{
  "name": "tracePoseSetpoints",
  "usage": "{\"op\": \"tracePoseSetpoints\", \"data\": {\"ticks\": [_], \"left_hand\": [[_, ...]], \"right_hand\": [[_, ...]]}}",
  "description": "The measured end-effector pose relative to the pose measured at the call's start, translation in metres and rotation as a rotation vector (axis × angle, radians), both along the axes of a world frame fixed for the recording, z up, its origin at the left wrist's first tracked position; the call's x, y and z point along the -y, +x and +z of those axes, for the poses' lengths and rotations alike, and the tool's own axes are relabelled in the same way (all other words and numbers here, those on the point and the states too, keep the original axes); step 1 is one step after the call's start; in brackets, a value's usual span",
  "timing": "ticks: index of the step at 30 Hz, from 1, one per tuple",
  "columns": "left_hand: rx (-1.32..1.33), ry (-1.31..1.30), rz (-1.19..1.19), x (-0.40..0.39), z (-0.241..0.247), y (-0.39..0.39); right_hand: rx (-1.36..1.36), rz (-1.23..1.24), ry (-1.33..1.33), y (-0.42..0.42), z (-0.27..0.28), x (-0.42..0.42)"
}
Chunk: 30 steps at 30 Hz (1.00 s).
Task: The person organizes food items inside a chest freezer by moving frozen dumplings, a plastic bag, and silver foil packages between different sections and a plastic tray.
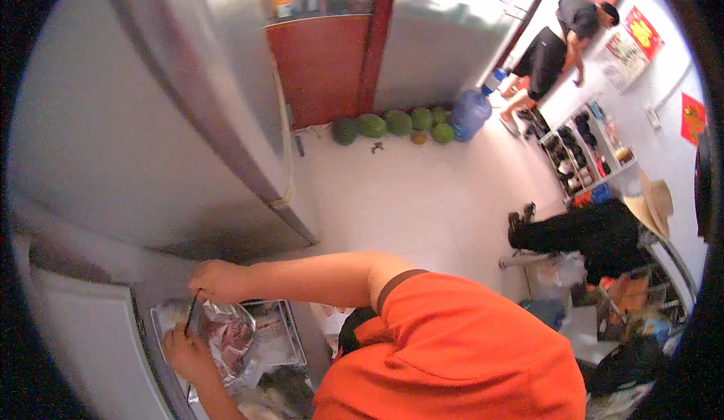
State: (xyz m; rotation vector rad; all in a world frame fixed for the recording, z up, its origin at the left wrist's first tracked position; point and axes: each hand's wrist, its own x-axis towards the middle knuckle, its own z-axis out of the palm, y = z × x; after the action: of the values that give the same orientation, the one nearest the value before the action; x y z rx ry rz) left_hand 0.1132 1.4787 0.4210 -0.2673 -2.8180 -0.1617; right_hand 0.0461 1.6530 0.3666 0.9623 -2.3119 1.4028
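Observation:
My right hand (222, 282) reaches out from the orange short sleeve at the left and pinches the upper end of a thin dark strip (193, 312). Below it, my left hand (188, 353) is at the strip's lower end, with its fingers closed around it. What the strip is cannot be told. Just beside both hands, a crumpled silver foil or plastic bag (231, 335) with something reddish inside lies in a white wire-rimmed basket or tray (294, 332). A blurred dark and pale bundle (285, 389) is below the bag.
A large grey panel (113, 137) stands beyond my hands, and a pale panel (96, 335) is at left. Watermelons (399, 123) and a blue water bottle (470, 114) line the far wall. A person (546, 61) in dark clothes stands near a shoe rack (588, 148). A cluttered chair holds black cloth (588, 239).

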Motion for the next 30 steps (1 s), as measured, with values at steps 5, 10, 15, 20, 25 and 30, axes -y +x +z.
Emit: {"op": "tracePoseSetpoints", "data": {"ticks": [5,10,15,20,25,30], "left_hand": [[0.425,-0.118,0.073,0.022,0.026,0.019],[0.175,0.080,-0.015,0.044,0.020,0.045],[0.097,-0.119,0.043,0.057,0.027,0.061],[0.095,-0.060,0.098,0.082,0.032,0.070],[0.112,-0.129,0.105,0.112,0.029,0.077],[0.131,-0.027,0.116,0.098,0.031,0.088]], "right_hand": [[0.090,-0.039,-0.008,0.001,-0.007,0.000],[0.168,-0.098,0.116,0.000,0.001,-0.004],[0.124,-0.127,0.055,-0.004,-0.006,0.002],[0.224,-0.126,0.015,-0.004,-0.005,0.003],[0.284,-0.147,-0.028,0.000,-0.007,0.012],[0.065,-0.260,0.191,0.015,-0.001,0.002]]}}
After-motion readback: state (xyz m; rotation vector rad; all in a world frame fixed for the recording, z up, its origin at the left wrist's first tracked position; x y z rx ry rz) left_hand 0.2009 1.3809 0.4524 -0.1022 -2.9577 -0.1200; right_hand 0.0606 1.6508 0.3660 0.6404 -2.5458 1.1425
